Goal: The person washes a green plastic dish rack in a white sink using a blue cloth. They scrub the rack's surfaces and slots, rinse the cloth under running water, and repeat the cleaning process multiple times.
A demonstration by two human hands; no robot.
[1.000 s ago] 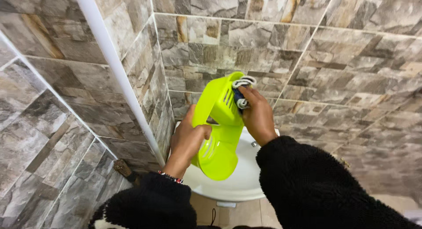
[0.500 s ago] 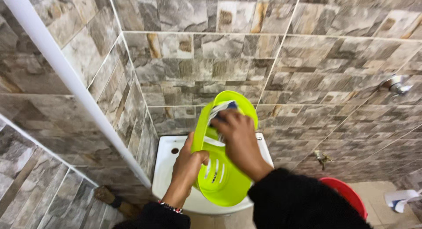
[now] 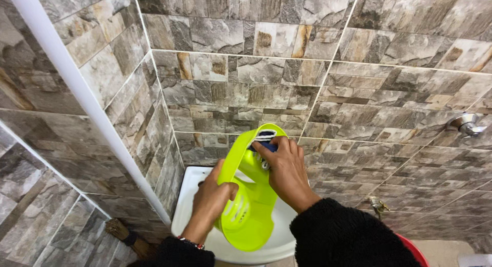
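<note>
A lime green plastic basket [image 3: 251,205] with slotted sides is held tilted over a white toilet tank [image 3: 187,205]. My left hand [image 3: 212,203] grips the basket's left rim from outside. My right hand [image 3: 287,169] reaches inside near the top rim and presses a dark blue and white cloth [image 3: 264,139] against the inner wall. Black fuzzy sleeves cover both my arms.
Stone-look tiled walls meet in a corner behind the tank. A white pipe [image 3: 82,98] runs diagonally down the left wall. A metal tap [image 3: 466,124] sticks out at the right, a small valve [image 3: 378,205] lower down. A red container edge [image 3: 417,251] shows bottom right.
The view has swung slightly left and the basket sits lower. My right hand has shifted along the top inside rim with the cloth.
</note>
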